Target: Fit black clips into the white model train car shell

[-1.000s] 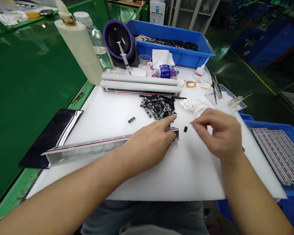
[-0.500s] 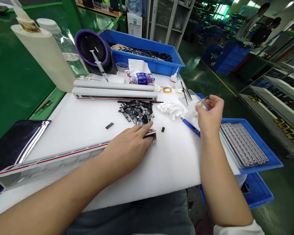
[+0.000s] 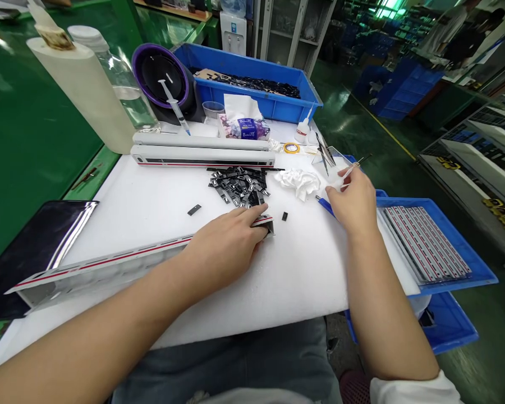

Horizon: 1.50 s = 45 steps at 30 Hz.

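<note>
A factory assembly floor — green workbenches (image 3: 33,129), blue parts bins (image 3: 252,92), shelving racks (image 3: 480,151) behind.
</note>
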Motion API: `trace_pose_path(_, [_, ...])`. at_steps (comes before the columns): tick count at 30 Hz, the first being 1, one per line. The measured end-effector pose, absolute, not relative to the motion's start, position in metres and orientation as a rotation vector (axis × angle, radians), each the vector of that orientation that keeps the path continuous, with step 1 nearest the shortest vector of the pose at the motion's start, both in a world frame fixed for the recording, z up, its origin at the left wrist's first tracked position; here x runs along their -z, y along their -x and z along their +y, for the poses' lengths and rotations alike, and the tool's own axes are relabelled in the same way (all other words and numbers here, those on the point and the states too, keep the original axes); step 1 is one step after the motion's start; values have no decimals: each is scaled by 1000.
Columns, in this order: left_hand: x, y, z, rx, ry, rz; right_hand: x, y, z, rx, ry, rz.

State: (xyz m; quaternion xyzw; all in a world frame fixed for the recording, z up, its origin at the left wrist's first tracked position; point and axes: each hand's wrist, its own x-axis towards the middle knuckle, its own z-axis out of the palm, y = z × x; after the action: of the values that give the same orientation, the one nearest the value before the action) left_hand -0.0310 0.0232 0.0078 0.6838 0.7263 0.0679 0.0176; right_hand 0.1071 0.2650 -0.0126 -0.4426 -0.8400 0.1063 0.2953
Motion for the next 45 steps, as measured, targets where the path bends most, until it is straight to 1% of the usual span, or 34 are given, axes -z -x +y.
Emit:
trace_pose_path(3, [-6,32,23,-248,-2125,2271,12,-108,262,-297,1221,-2362])
trace_pose_path(6, [-4,32,22,-260,-2133,2288,10,-108,259,-372,1183,-2305])
trace_pose_path(8, [-3,32,22,-252,-2138,2289,8,-107,255,-628,1008,-2187])
trace_pose_path(11, [-3,31,22,-223,-2142,2279,2,-102,243,-1137,595,-2008])
trace_pose_path(13, [-4,31,23,-216,-2143,2277,-4,-98,233,-1363,369,-1925])
trace_pose_path(17, [-5,31,23,-230,-2139,2262,-14,-98,220,-1586,189,-1802])
trace_pose_path(24, [-7,28,24,-171,-2121,2283,-17,-113,237,-1847,159,-1599])
trace_pose_path(27, [-7,27,24,-151,-2115,2268,-19,-113,239,-1871,164,-1538])
trace_pose_path(31, [-7,27,24,-177,-2060,2279,-18,-103,220,-1850,284,-1574])
trace_pose_path(33, [-7,28,24,-191,-2049,2284,-14,-97,206,-1712,295,-1625])
trace_pose_path(38, [-7,28,25,-195,-2060,2257,3,-93,179,-1207,325,-1784])
trace_pose_path(41, [-7,28,25,-185,-2054,2255,8,-94,175,-1117,385,-1866])
trace_pose_path(45, [-6,28,25,-188,-2055,2247,11,-94,175,-1088,406,-1914])
